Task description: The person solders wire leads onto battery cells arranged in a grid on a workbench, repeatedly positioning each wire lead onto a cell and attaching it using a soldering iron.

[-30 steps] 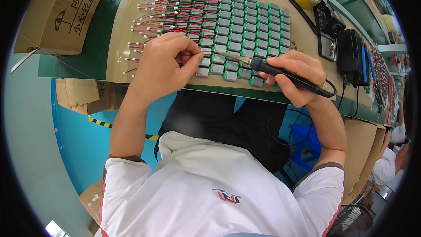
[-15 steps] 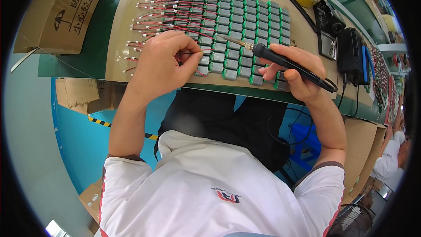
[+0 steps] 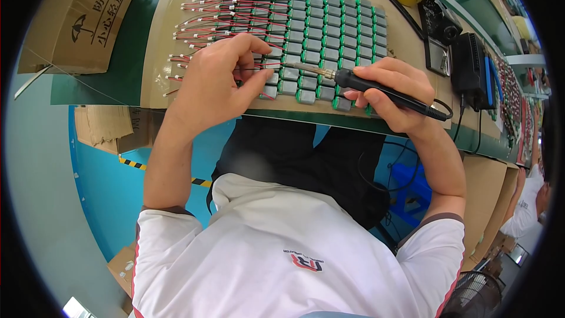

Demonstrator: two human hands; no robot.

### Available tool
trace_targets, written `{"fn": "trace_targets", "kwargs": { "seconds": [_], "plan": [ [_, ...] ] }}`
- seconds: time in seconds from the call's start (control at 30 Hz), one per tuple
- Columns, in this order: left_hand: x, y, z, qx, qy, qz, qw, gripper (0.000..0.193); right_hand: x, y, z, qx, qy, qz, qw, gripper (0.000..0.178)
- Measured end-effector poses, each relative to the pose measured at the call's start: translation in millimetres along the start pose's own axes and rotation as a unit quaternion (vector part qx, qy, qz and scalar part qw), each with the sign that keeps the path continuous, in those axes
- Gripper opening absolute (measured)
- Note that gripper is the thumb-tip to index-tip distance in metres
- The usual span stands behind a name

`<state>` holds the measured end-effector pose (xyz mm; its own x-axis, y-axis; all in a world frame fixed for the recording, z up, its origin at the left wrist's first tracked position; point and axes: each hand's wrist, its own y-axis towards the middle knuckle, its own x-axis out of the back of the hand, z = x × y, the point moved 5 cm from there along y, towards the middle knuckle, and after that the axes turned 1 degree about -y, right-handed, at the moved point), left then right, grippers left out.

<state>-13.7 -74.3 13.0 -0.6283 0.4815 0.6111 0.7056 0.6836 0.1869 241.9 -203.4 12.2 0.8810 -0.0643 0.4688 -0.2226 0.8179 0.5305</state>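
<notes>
Soldering appears in hand: the right hand (image 3: 403, 91) grips a soldering iron (image 3: 347, 79), tip at the gridded battery cells (image 3: 312, 45) on the tabletop (image 3: 88, 90). The left hand's (image 3: 219, 79) thumb and forefinger stand apart; whether it holds the red lead (image 3: 272, 64), I cannot tell. Next calls for steady contact.

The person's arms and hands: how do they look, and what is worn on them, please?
The left hand and right hand are bare, with five-fingered human shape, and both forearms are uncovered. Short white sleeves end in dark cuffs above the forearms. A thin red line edges the shirt's outer sides.
</notes>
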Motion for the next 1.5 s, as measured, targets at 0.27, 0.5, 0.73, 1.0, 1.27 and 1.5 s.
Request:
{"fn": "trace_targets", "kwargs": {
  "seconds": [0.27,0.5,0.73,1.0,1.27,1.5],
  "plan": [
    [7.0,0.7,-4.2,-0.081,0.041,0.104,0.990,0.025,-0.7,1.7,-3.6,0.021,0.056,-0.010,0.998,0.030],
    [7.8,-0.5,-6.6,-0.129,0.066,0.130,0.981,0.017,-0.6,2.1,-2.6,0.022,0.053,-0.004,0.998,0.030],
    [8.6,-2.9,-4.2,-0.151,0.065,0.126,0.978,0.021,-0.4,1.8,-2.4,0.022,0.047,-0.006,0.999,0.029],
    [4.1,-4.3,-5.1,-0.090,0.041,0.088,0.991,0.013,0.1,0.4,-1.0,0.022,0.015,-0.008,1.000,0.032],
    [-3.6,-8.9,-5.9,-0.105,0.065,0.025,0.992,0.013,-2.1,-1.2,-2.3,0.016,0.011,0.000,1.000,0.032],
    [-4.9,-9.5,-4.4,-0.103,0.072,0.020,0.992,0.014,-3.4,0.6,-0.7,0.012,-0.007,0.008,1.000,0.031]
  ]
}}
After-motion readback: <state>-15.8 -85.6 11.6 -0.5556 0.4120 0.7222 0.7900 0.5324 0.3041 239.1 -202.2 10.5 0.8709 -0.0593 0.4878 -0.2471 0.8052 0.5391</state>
